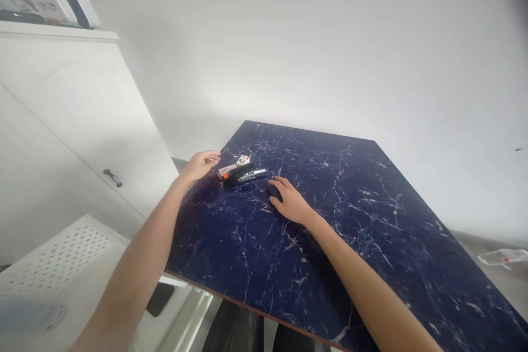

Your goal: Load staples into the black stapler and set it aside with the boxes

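Observation:
A small group of items lies together on the far left of a dark blue marbled table (268, 242). Among them are a pen-like item in dark and clear packaging (253, 175), a small white box (243, 160) with dark print, a flat pinkish packet (226, 169) and a black item with an orange end (239, 171). My left hand (201, 165) hovers just left of the group, fingers loosely bent and nothing visible in them. To the right of the group is my right hand (292, 202), fingers and thumb apart over a dark shadowed patch, apart from the items.
A white cabinet (74, 110) with a dark handle (112, 177) stands at the left. Below it are a perforated white surface (70, 256) and a dark phone-like object (160, 299). A white wall (313, 49) rises behind the table. Clear plastic (503, 257) lies at the far right.

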Motion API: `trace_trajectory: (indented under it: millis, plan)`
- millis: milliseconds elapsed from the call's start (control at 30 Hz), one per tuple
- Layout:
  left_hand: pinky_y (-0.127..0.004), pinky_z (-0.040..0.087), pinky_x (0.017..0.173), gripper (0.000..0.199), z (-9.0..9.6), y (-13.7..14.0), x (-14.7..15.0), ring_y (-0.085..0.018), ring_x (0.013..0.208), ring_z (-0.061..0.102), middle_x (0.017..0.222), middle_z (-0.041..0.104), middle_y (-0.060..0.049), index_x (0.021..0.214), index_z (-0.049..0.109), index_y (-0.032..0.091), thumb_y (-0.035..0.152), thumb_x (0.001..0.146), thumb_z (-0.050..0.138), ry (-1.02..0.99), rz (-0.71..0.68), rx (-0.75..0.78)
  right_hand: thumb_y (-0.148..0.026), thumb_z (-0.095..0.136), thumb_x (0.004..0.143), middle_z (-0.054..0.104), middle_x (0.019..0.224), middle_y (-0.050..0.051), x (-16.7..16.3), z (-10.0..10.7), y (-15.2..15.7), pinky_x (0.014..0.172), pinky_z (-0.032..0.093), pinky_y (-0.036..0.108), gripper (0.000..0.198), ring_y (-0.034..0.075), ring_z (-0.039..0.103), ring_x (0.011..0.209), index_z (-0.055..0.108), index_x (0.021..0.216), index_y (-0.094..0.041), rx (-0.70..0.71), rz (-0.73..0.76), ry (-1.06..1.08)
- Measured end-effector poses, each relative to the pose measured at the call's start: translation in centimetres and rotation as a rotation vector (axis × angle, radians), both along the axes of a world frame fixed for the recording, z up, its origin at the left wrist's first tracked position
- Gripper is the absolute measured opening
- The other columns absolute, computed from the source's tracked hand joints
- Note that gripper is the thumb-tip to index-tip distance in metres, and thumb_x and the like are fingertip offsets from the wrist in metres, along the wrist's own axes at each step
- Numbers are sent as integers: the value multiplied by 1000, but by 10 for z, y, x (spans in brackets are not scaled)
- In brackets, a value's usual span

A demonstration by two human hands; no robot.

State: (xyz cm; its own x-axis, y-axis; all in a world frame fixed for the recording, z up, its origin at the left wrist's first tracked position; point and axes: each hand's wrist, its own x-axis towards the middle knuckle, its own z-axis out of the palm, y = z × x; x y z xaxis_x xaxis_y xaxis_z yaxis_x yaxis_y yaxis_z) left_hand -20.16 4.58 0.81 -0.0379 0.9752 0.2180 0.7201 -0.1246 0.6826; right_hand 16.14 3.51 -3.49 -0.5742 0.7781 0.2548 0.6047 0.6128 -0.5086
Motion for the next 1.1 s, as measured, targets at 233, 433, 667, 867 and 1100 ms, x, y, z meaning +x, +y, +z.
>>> trace_trajectory:
  millis: [233, 433, 667, 867, 1100]
  plan:
    - [-39, 52, 93, 48, 18, -12, 16, -30, 115, 64, 130, 68, -7, 125, 71, 26, 41, 80, 66, 249, -246, -209, -30, 45, 102, 49, 150, 15, 9, -10, -16, 116, 40, 53, 42, 33, 45, 139, 59, 140, -19, 120, 6, -14]
    - [-38, 53, 86, 44, 26, -21, 19, -29, 104, 67, 120, 72, -8, 120, 74, 26, 48, 81, 69, 254, -52, -75, -30, 43, 103, 54, 144, 17, 10, -11, -19, 114, 43, 52, 41, 33, 48, 136, 63, 136, -16, 166, 15, -25]
    - [-49, 49, 100, 49, 23, -91, 33, -32, 116, 61, 125, 68, -9, 128, 68, 28, 56, 88, 66, 296, -94, 63, -28, 41, 104, 56, 142, 18, 10, -10, -21, 113, 44, 51, 41, 33, 49, 135, 64, 135, -13, 188, 20, -25]
    - [-62, 31, 117, 64, -13, -89, 45, -40, 149, 28, 164, 31, -9, 142, 56, 31, 64, 87, 64, 315, -155, 8, -28, 42, 103, 57, 141, 17, 10, -11, -20, 112, 45, 51, 40, 33, 49, 134, 64, 134, -15, 193, 14, -18]
    - [-54, 14, 125, 62, -18, 1, 61, -34, 155, 22, 167, 28, -6, 154, 45, 28, 59, 101, 38, 35, -163, -76, -25, 44, 102, 58, 140, 17, 8, -9, -22, 112, 44, 50, 38, 31, 51, 132, 65, 132, -15, 195, 7, -10]
